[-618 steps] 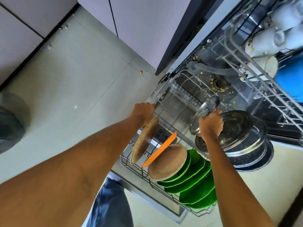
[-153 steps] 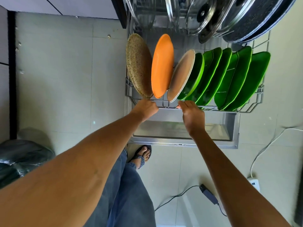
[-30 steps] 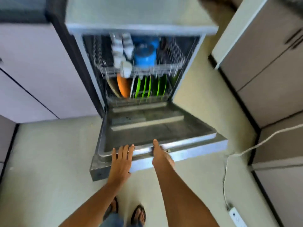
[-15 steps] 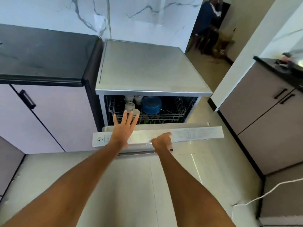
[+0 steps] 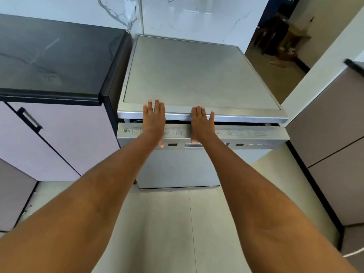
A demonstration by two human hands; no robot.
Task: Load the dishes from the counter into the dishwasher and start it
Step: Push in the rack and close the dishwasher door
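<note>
Two bare forearms are stretched forward over the pale tiled floor point(image 5: 167, 223). The left hand point(image 5: 154, 120) is laid flat on the top edge of the dishwasher door point(image 5: 177, 164), fingers straight and together, tips reaching over the front rim of the dishwasher point(image 5: 197, 75). The right hand point(image 5: 201, 123) is pressed flat beside it, fingers straight, slightly spread; nothing is held in either. The door is raised almost upright, and only a thin dark gap is left under the steel top. A control strip point(image 5: 246, 133) is seen along the door's upper edge. A black counter point(image 5: 55, 56) adjoins on the left, with marble wall point(image 5: 177, 14) behind.
</note>
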